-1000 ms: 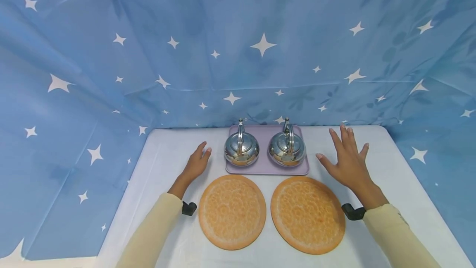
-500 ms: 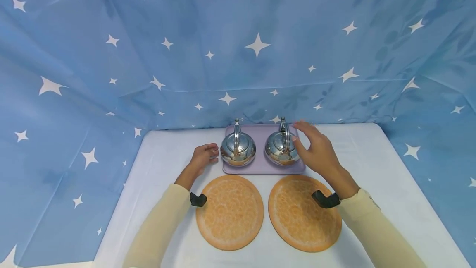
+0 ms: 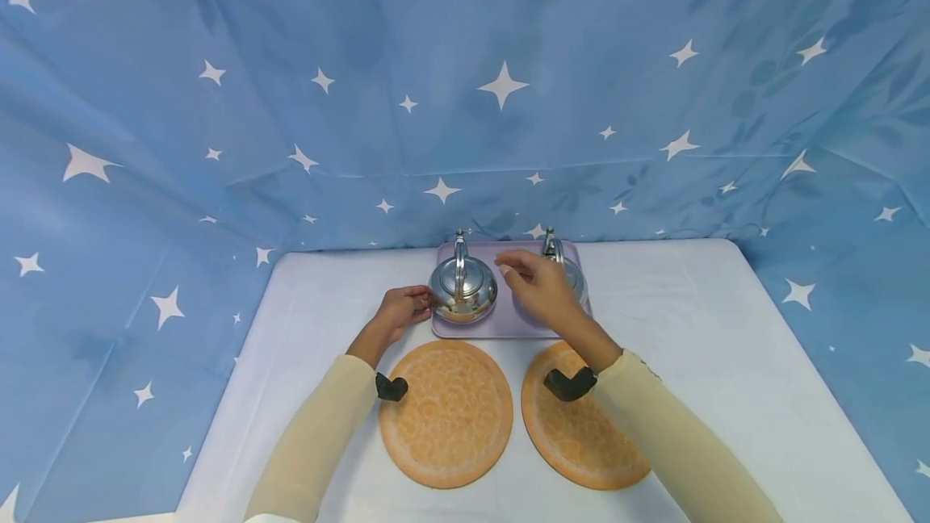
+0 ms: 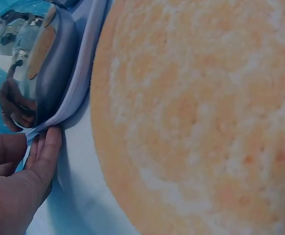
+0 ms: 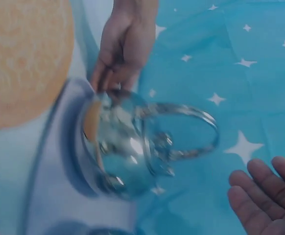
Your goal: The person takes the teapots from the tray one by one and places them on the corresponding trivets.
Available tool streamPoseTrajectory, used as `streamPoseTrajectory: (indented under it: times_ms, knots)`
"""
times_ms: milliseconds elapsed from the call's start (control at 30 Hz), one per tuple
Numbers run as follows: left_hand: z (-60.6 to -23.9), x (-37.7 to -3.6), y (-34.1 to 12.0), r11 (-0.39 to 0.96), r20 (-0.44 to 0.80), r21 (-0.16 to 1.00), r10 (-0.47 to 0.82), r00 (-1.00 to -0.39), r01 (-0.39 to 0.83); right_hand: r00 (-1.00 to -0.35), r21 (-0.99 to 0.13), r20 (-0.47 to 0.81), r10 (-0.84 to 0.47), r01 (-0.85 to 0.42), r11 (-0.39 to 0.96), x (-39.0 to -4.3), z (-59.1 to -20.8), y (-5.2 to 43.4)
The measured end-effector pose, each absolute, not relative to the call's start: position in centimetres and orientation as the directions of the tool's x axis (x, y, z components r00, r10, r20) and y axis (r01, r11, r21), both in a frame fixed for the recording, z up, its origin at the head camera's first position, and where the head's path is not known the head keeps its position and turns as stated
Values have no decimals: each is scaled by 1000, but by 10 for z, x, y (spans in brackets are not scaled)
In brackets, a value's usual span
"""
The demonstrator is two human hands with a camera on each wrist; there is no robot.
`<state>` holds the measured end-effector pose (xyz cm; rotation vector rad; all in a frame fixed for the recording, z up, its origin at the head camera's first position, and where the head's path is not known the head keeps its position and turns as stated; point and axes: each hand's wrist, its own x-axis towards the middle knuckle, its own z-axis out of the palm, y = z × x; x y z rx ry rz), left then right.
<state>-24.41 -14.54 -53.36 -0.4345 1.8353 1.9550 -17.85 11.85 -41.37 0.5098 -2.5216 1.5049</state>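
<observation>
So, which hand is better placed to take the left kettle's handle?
Probably the right hand: it hovers open beside the left kettle, close to its handle. The left hand is busy, its fingers holding the tray edge.

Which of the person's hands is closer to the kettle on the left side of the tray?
Left. The left hand touches the tray edge right beside the left kettle; the right hand hovers open just to its right, not touching.
</observation>
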Motion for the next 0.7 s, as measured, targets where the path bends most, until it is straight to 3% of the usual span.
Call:
streamPoseTrajectory:
  times_ms: [133,333,700]
  knots:
    - [-535,-245,-145,-16,-495,867,92,-864,-499,-971,-903,131,-200,-200,380,-189,-427,102]
    - [-536,-246,-146,4,-483,874,94,-870,-485,-974,-960,-69,-217,6,280,-200,-440,83]
    - [-539,-248,-145,53,-457,889,86,-885,-454,-971,-967,-127,-202,76,244,-209,-443,61]
